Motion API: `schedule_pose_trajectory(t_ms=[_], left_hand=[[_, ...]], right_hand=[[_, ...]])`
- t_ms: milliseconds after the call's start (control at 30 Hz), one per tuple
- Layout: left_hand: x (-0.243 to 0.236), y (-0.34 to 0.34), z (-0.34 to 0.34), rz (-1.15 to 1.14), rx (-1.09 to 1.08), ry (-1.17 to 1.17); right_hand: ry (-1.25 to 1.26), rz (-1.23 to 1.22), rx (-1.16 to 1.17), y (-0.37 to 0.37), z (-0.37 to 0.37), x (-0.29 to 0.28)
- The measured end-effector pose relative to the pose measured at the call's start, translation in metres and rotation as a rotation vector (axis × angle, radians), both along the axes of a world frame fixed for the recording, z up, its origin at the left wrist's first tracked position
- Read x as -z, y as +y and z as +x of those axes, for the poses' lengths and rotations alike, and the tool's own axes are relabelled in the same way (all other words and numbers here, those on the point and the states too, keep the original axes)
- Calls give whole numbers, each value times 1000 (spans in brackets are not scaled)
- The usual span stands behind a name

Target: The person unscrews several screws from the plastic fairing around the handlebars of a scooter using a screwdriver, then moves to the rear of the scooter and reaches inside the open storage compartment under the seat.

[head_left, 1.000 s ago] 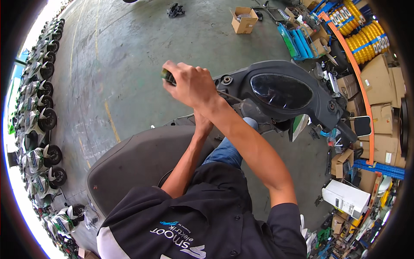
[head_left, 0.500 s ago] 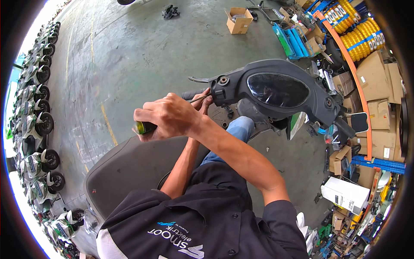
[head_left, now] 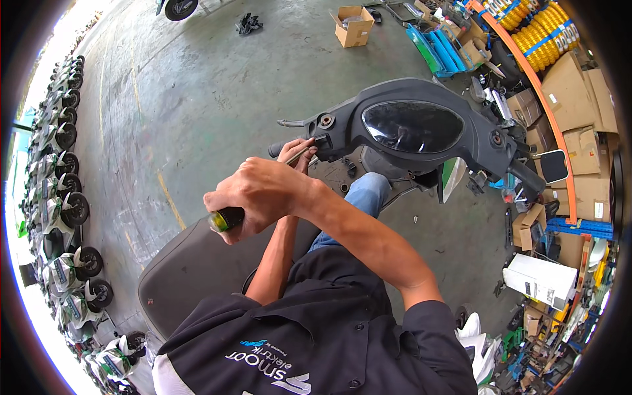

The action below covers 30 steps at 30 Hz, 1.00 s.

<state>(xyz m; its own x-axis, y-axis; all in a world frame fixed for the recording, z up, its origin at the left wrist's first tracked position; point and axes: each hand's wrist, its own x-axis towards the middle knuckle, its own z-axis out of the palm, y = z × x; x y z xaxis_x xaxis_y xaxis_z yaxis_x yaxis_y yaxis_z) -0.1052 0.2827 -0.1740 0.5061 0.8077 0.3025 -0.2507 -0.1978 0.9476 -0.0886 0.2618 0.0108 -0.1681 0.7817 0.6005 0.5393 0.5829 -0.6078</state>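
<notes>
Along the left edge, a row of scooters [head_left: 69,209] is being seen parked on the floor [head_left: 197,99]. Nearer in, a dark seat [head_left: 197,266] is being partly covered by the shirt [head_left: 316,329]. Above it, a screwdriver [head_left: 229,218] is being gripped by its black and yellow-green handle in the right hand [head_left: 260,194], its fingers being curled around it. The shaft is being pinched farther along by the fingers of the left hand [head_left: 297,155], just beside the switch housing [head_left: 322,146]; whether the tip is touching it cannot be told. Rightward, an open carton [head_left: 353,34], a dark display [head_left: 413,127], a blue toolbox [head_left: 444,56] and a white box [head_left: 536,280] are being seen.
</notes>
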Motion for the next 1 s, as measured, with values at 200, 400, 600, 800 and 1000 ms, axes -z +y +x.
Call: schedule_pose_trajectory(t_ms=[200,400,600,800,1000], left_hand=[[20,13,5,430,-145,60],[2,6,-3,346,-117,-31],[-23,-1,-12,138,-39,-189],[-54,1,-12,-113,70,-401],[-70,6,-11,-191,102,-461]], right_hand=[[166,-91,-174,-12,16,-20],[247,-159,-307,-20,23,-21],[266,-252,-172,-3,43,-35],[-26,-137,-38,-5,21,-42],[-929,191,222,-2,-91,-169]])
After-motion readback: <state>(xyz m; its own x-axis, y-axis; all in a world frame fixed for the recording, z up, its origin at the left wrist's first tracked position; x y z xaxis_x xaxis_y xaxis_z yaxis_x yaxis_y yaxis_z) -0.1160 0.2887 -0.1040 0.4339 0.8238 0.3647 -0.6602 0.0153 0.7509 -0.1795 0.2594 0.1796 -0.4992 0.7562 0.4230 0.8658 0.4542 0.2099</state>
